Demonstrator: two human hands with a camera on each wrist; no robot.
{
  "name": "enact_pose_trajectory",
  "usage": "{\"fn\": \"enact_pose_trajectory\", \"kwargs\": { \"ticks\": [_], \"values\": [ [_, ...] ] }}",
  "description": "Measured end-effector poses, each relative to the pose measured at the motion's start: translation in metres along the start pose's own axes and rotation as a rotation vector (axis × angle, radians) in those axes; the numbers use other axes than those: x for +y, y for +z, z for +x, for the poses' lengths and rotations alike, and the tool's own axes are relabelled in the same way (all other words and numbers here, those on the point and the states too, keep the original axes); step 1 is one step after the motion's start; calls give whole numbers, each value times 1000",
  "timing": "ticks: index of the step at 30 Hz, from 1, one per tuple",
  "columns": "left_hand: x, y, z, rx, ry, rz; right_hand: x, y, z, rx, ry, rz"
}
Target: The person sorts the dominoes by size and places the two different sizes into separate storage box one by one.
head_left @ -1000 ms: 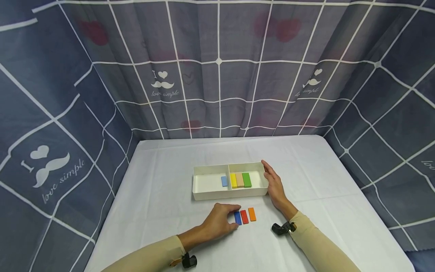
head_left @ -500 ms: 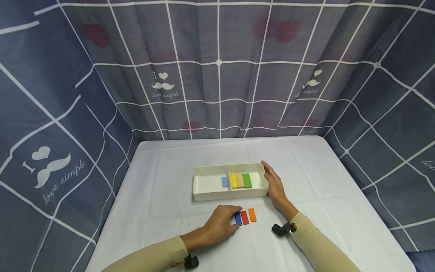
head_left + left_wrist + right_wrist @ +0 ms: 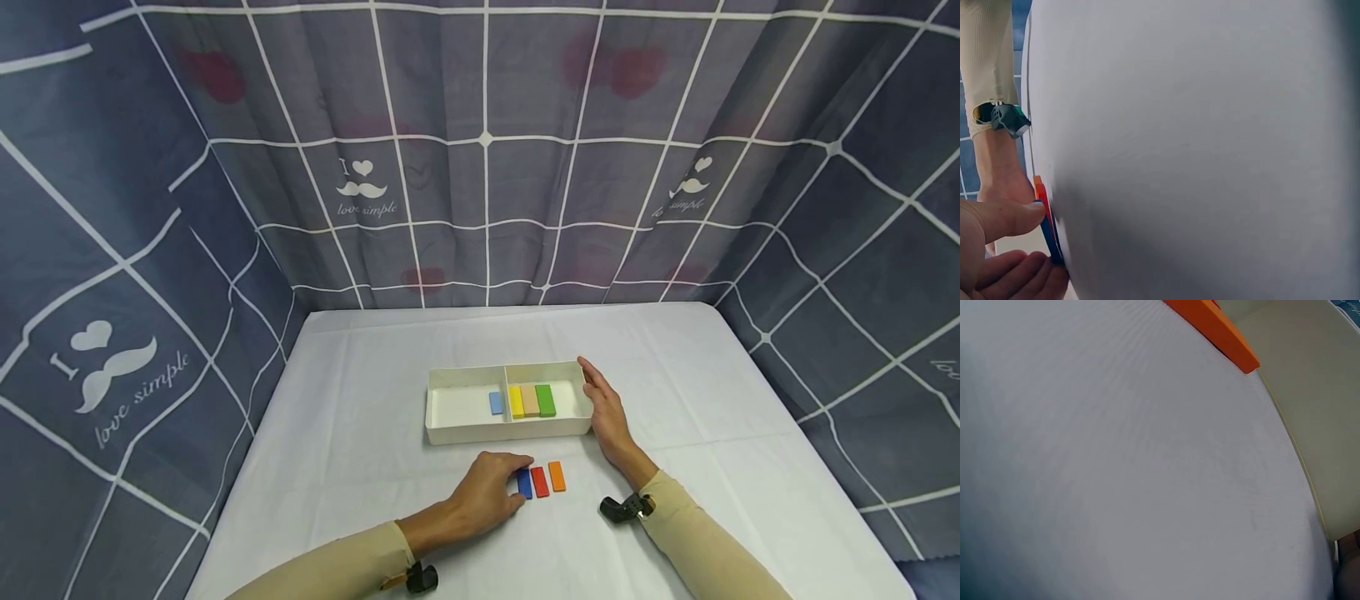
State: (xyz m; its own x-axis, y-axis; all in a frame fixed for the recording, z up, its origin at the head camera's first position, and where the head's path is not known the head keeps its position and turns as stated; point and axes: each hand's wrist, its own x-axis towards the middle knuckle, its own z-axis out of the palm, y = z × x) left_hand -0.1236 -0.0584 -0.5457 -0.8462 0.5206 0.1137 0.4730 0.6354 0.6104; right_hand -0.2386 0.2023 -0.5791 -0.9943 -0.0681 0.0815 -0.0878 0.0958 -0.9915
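Note:
A blue block [image 3: 524, 483] lies on the white cloth, and my left hand [image 3: 480, 497] pinches it by its two ends between thumb and fingertips. In the left wrist view, the thumb [image 3: 1016, 219] is at one end of the blue block [image 3: 1049, 234] and the fingers are at the other. A red block [image 3: 540, 482] and an orange block [image 3: 557, 476] lie in a row to its right. My right hand [image 3: 611, 421] holds the right end of the white two-compartment box [image 3: 465, 433]; its fingers are mostly out of the right wrist view.
In the box's left compartment, a light blue block [image 3: 496, 402] lies by the divider. The right compartment holds a yellow block [image 3: 516, 401], a tan block [image 3: 529, 400] and a green block [image 3: 545, 400]. Checked curtains [image 3: 450, 183] surround the table [image 3: 360, 375] at the back and sides.

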Motion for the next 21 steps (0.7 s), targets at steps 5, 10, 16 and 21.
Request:
{"fn": "enact_pose_trajectory", "kwargs": {
  "ticks": [5, 10, 16, 21],
  "values": [
    [0, -4, 1, -7, -4, -24, 2, -1, 0, -1, -8, -2],
    [2, -10, 3, 10, 7, -19, 1, -1, 0, -9, -16, 1],
    [4, -18, 5, 43, 40, 8, 4, -1, 0, -2, -21, 2],
    [8, -30, 5, 52, 47, 1, 1, -1, 0, -6, -16, 0]
  ]
}}
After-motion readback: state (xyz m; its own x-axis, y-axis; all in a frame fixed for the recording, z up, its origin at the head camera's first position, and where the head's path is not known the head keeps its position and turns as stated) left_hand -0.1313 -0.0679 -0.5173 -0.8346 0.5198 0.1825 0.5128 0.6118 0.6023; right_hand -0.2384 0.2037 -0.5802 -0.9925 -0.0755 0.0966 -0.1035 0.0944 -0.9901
